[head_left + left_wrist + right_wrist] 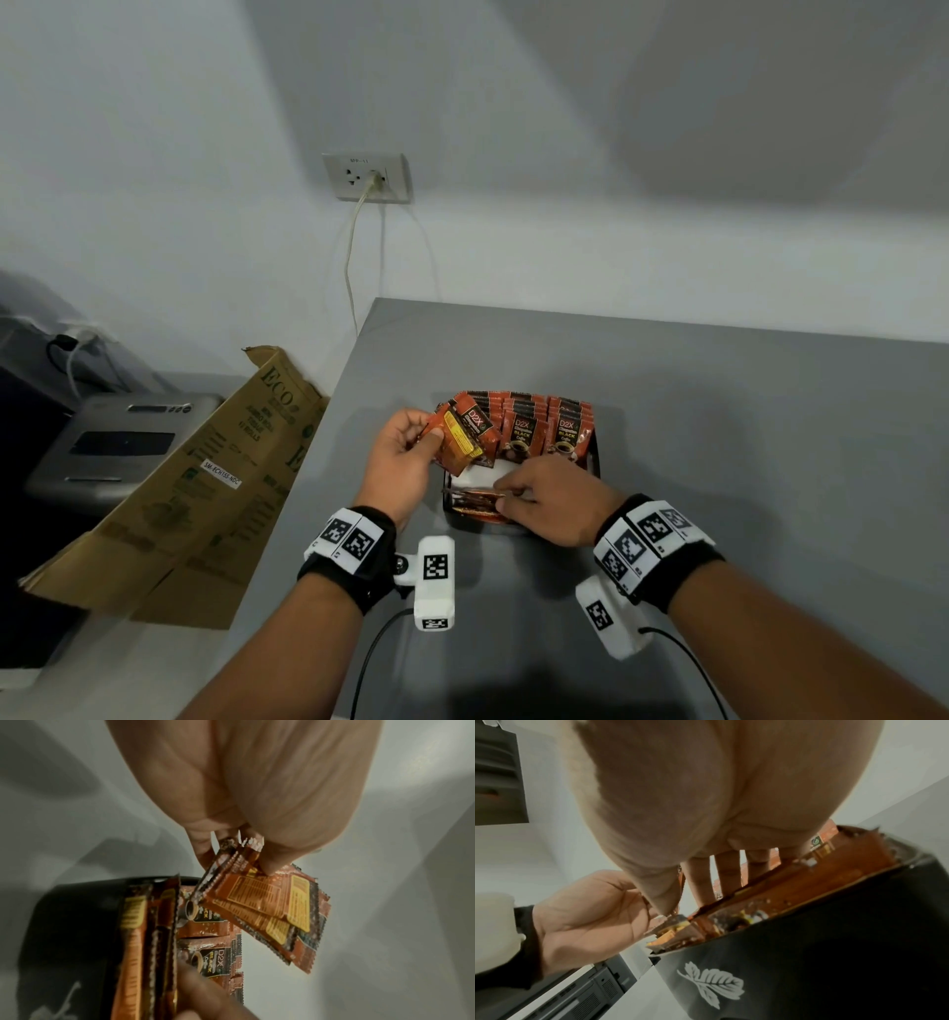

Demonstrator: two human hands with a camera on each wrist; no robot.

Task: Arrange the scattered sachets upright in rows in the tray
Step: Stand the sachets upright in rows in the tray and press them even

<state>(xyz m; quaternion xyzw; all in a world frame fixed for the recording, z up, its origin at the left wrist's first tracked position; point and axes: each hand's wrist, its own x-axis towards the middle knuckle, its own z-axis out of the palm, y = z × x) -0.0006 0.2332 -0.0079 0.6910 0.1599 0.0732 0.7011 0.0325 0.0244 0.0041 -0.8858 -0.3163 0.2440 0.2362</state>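
The left hand [403,452] pinches a small bunch of orange coffee sachets [459,437] by their ends, held up over the left side of the black tray [594,462]. The right hand [552,501] curls its fingers onto a few flat sachets [475,501] lying at the near end of the tray. More sachets [544,424] stand upright in rows at the far end of the tray, which sits near the left edge of the grey surface [719,411].
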